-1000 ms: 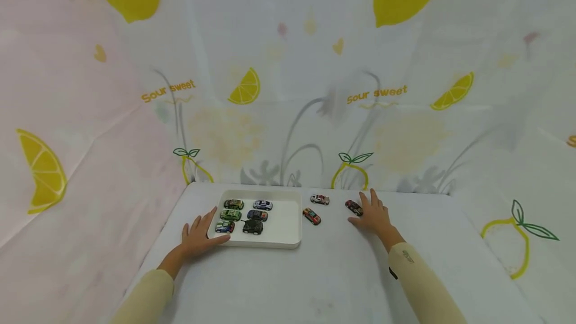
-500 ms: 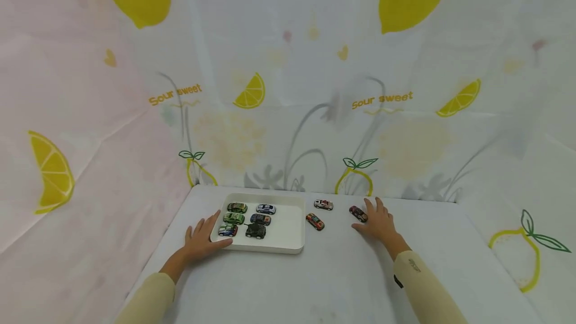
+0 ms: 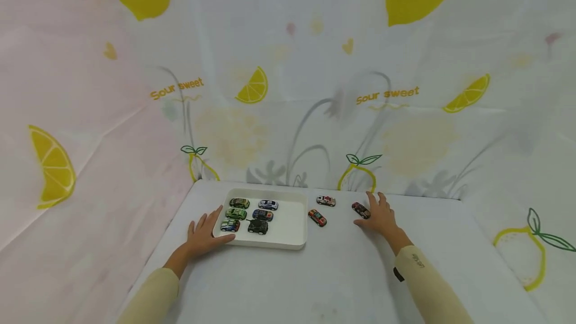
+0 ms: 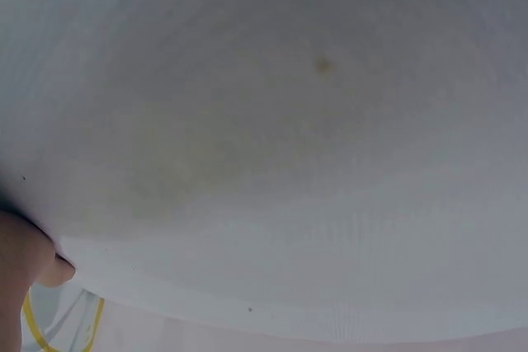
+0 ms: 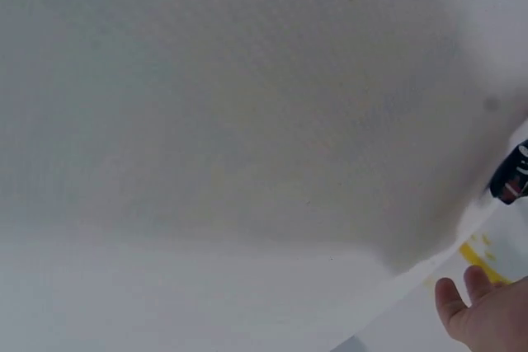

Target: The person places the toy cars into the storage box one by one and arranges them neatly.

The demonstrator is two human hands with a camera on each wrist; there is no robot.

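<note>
My left hand (image 3: 203, 235) rests at the near left corner of a white tray (image 3: 288, 224), fingers stretched along its left side and thumb over the front rim. In the tray stand several small toy cars, among them a green car (image 3: 236, 214), a white-and-blue car (image 3: 268, 205) and a black toy tank (image 3: 258, 226). My right hand (image 3: 380, 216) lies on the table beside a dark toy car (image 3: 361, 210), thumb and fingers spread about it. In the right wrist view, a gap shows between the visible fingers (image 5: 452, 301) and that dark car (image 5: 513, 177).
Just right of the tray, an orange-red toy car (image 3: 317, 217) and a white-and-red toy car (image 3: 326, 201) stand on the white table (image 3: 315, 279). A lemon-print cloth (image 3: 288, 129) rises behind the table and at both sides.
The head view has shifted slightly. Both hands, the tray and the toy cars keep the same places relative to one another.
</note>
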